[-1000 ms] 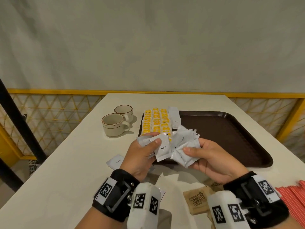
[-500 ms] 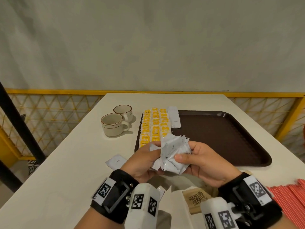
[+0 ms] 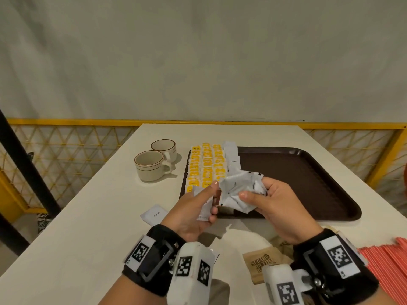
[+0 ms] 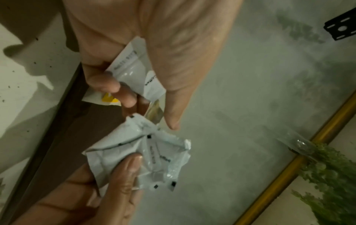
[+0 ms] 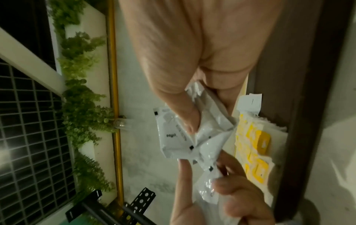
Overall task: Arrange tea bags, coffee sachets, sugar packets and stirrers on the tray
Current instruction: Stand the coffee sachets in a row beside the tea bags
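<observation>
My right hand (image 3: 253, 192) grips a crumpled bunch of white coffee sachets (image 3: 236, 190) above the near left corner of the brown tray (image 3: 308, 183). My left hand (image 3: 211, 200) pinches a single white coffee sachet (image 3: 204, 208) just left of the bunch, thumb on top. The left wrist view shows that sachet (image 4: 138, 71) under my thumb and the bunch (image 4: 138, 152) a little apart from it. The right wrist view shows my thumb pressing on the bunch (image 5: 179, 137). Rows of yellow tea bags (image 3: 206, 166) fill the tray's left edge, with a column of coffee sachets (image 3: 232, 155) beside them.
Two cream cups (image 3: 152, 165) stand left of the tray. One loose coffee sachet (image 3: 155, 213) lies on the white table near my left wrist. Brown sugar packets (image 3: 262, 266) lie under my right wrist. Red stirrers (image 3: 392, 271) lie at the right edge.
The fanned bunch was gathered tighter into my right hand. My left hand has drawn one sachet out of it, and a small gap now separates the two.
</observation>
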Available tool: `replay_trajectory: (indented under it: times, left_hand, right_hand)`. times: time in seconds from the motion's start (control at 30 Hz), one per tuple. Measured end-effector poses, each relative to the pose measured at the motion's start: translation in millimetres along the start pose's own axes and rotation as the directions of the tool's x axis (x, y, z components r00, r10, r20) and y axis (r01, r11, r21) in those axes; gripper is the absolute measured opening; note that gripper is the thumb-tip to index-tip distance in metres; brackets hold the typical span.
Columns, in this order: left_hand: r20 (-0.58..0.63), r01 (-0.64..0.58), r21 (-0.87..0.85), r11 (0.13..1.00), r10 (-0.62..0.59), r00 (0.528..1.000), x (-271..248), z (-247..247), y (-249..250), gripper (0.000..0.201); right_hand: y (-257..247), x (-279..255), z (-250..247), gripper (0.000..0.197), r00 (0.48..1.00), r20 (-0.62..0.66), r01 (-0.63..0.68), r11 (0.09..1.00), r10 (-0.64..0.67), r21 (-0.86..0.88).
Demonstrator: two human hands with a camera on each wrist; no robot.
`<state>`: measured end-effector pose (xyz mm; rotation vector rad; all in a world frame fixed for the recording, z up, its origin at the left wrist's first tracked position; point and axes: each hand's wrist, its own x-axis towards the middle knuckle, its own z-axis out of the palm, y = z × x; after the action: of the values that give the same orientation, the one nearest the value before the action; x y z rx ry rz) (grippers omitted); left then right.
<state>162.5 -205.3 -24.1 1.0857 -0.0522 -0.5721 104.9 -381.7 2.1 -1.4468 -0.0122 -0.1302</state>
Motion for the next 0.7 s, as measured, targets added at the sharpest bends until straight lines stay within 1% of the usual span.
replay_trajectory:
  times: [0.07, 0.1, 0.17, 0.2, 0.27, 0.33, 0.37, 0.43, 0.5, 0.63, 0.7]
  left_hand:
    - [-0.030, -0.064, 0.028, 0.998, 0.065, 0.997, 1.3, 0.6, -4.1, 0.037]
    - [-0.045, -0.104, 0.036, 0.994, 0.106, 0.993, 2.5, -0.1, -6.1, 0.036]
    - [-0.063, -0.142, 0.043, 0.989, 0.144, 0.988, 3.7, -1.3, -7.2, 0.032]
    - [-0.068, -0.150, 0.045, 0.988, 0.153, 0.986, 4.1, -3.4, -6.5, 0.030]
    - [-0.090, -0.177, 0.066, 0.982, 0.182, 0.979, 5.9, -9.7, -4.5, 0.026]
    - [-0.115, -0.208, 0.109, 0.972, 0.220, 0.969, 6.9, -14.9, -3.0, 0.026]
    - [-0.122, -0.213, 0.128, 0.969, 0.228, 0.966, 7.2, -16.6, -2.8, 0.026]
    - [-0.099, -0.212, 0.152, 0.965, 0.228, 0.969, 7.5, -14.5, -3.0, 0.026]
    - [-0.024, -0.202, 0.129, 0.971, 0.207, 0.978, 7.5, -8.9, -3.8, 0.030]
    - [0.036, -0.131, -0.013, 0.991, 0.131, 0.991, 9.2, 1.1, -4.9, 0.047]
    - [0.070, -0.083, -0.130, 0.988, 0.093, 0.993, 8.7, 2.1, -6.0, 0.050]
  right_hand:
    - [2.5, -1.8, 2.7, 0.023, 0.999, 0.042, -0.016, 0.998, 0.018, -0.056]
    - [2.8, -2.6, 4.0, 0.023, 0.997, 0.070, -0.033, 0.997, 0.038, -0.063]
    - [1.9, -3.6, 4.4, 0.026, 0.989, 0.127, -0.076, 0.996, 0.080, -0.037]
    - [1.1, -3.5, 3.5, 0.030, 0.985, 0.146, -0.090, 0.996, 0.090, -0.009]
    - [-1.4, -2.5, 0.5, 0.037, 0.987, 0.135, -0.102, 0.992, 0.090, 0.078]
    - [-3.1, -1.4, -2.6, 0.045, 0.989, 0.117, -0.109, 0.977, 0.088, 0.185]
    - [-3.6, -1.3, -3.1, 0.050, 0.988, 0.130, -0.116, 0.968, 0.088, 0.221]
    - [-3.3, -2.2, -1.8, 0.051, 0.978, 0.189, -0.133, 0.961, 0.087, 0.242]
    - [-1.6, -4.1, 2.1, 0.046, 0.968, 0.235, -0.139, 0.968, 0.088, 0.208]
    - [3.9, -4.3, 7.4, 0.037, 0.968, 0.231, -0.113, 0.991, 0.095, 0.067]
    - [6.8, -3.4, 8.7, 0.035, 0.970, 0.216, -0.116, 0.993, 0.110, 0.016]
